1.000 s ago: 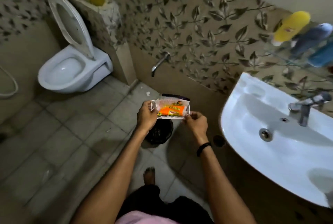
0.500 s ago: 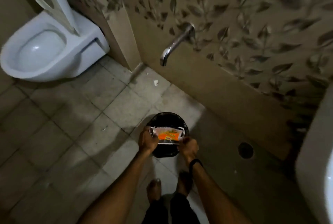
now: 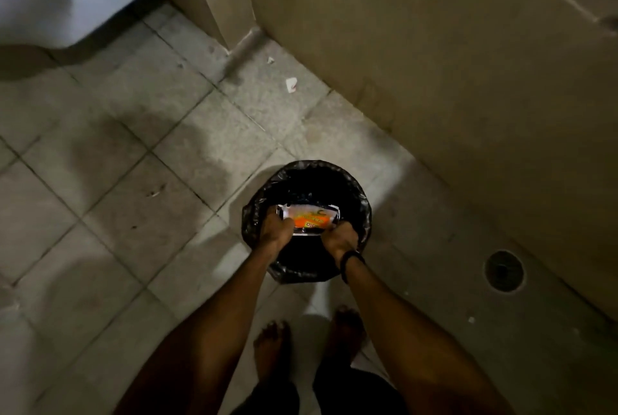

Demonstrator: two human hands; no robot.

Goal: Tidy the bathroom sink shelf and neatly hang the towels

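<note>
Orange-and-white wrapper (image 3: 309,218): pinched at its ends by left hand (image 3: 275,230) and right hand (image 3: 341,236), held over the mouth of black-lined bin (image 3: 254,214) on tiled floor (image 3: 133,180).

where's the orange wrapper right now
In the head view, the orange wrapper sits low centre, held between the left hand and right hand over the black-lined bin.
</note>
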